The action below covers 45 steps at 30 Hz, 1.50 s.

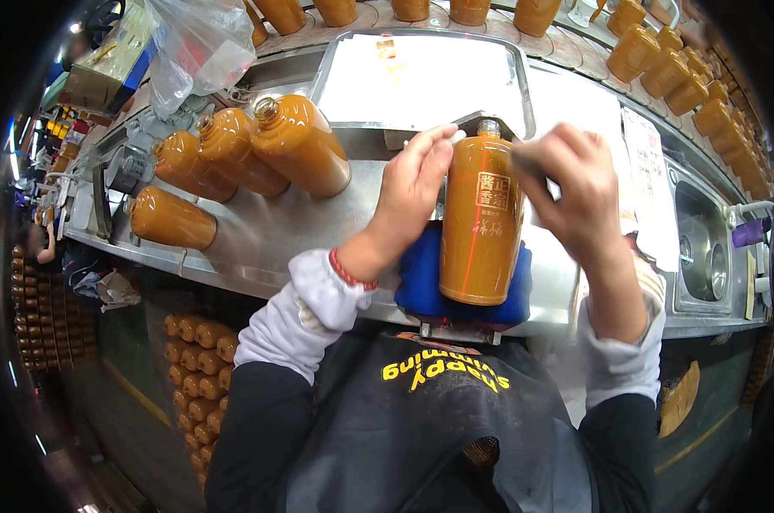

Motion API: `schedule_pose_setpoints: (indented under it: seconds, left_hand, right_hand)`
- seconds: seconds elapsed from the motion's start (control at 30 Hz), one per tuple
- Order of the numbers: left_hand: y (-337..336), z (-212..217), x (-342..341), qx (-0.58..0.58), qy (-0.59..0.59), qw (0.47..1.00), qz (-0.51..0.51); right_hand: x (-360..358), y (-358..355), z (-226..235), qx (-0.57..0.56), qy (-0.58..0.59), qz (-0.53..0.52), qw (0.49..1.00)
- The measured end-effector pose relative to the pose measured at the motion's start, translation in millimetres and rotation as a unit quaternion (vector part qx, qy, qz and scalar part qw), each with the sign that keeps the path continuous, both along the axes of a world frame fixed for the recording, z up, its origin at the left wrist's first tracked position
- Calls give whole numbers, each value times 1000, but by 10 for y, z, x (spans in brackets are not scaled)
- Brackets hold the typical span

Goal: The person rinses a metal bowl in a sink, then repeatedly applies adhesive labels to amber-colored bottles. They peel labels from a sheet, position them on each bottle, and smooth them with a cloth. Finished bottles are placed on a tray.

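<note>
blue cushion (421, 282) cradles orange bottle (481, 224); left hand (410, 190) fingers pinched on its shoulder, right hand (575, 184) curled holding something small, can't tell what.

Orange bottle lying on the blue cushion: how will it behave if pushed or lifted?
The orange bottle looks glossy, so probably slippery in bare hands. Its rounded body would likely roll on the metal bench; the blue cushion seems to cradle it. It looks like glazed ceramic or glass, so likely rigid, fairly heavy and breakable if dropped.

A steel workbench (259, 231) with a sink (703, 248) stands over a dark floor (105, 410).
</note>
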<state>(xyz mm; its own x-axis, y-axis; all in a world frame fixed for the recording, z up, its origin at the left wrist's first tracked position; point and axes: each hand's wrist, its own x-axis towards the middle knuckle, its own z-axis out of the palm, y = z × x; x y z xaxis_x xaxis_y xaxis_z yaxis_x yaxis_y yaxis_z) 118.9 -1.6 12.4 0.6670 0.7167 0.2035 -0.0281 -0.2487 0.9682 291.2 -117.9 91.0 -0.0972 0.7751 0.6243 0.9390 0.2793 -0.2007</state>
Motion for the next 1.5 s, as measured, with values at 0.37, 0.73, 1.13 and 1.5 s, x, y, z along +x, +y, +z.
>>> schedule_pose_setpoints:
  seconds: [0.37,0.73,1.13,1.5]
  left_hand:
    - [-401,-204,-595,490,29,871,-5]
    - [-63,83,-425,554,7,830,-69]
    - [412,-50,506,-405,-14,899,-164]
    - [36,123,-516,-278,-135,950,-52]
  right_hand:
    - [-220,-720,-636,-142,541,-66,827]
    - [-230,-720,-695,-138,541,-66,827]
    - [-248,-762,-595,-114,476,-77,868]
    - [-69,-1143,-605,-83,544,2,835]
